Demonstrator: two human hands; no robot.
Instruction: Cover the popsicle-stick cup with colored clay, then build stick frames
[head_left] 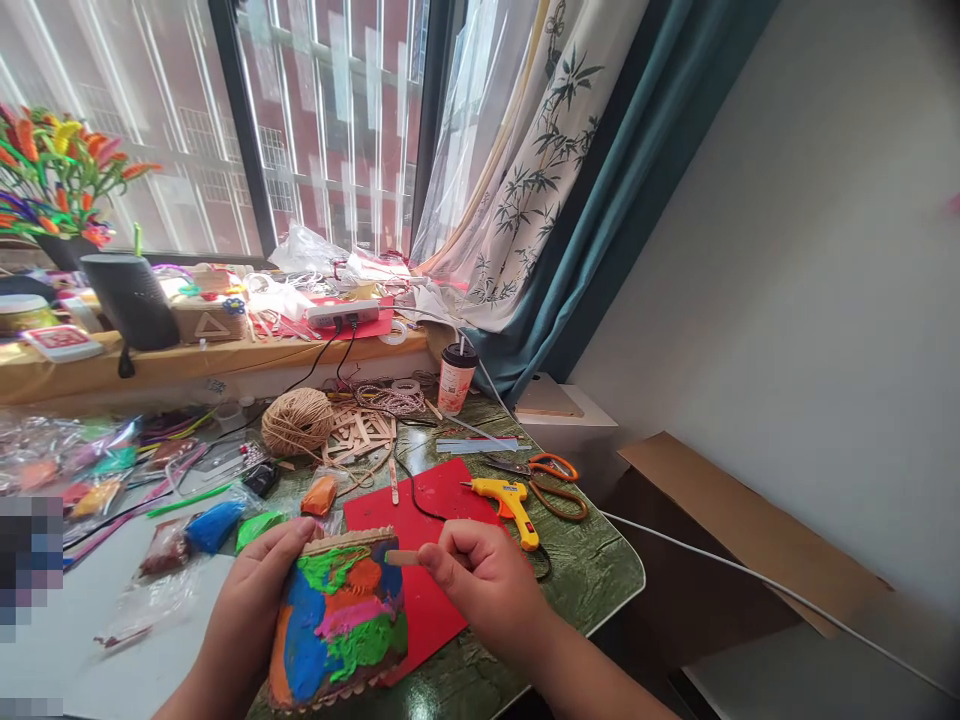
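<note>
My left hand (259, 590) grips the side of a clay-covered container (349, 620), its wall patched in blue, green, orange and pink with a scalloped edge at top and bottom. Pinched between the thumb and fingers of my right hand (484, 585) is a wooden craft stick (403, 558). The stick's tip touches the dark blue patch near the container's upper right. Beneath both hands lies a red sheet (442, 490). My left fingers are partly hidden behind the container.
A yellow glue gun (506, 500) and scissors (551, 475) lie right of centre. Behind are a twine ball (297, 421) and a paper cup (457, 378). Bags of coloured clay (214, 525) spread leftward. A white cable (720, 548) crosses the table's right edge.
</note>
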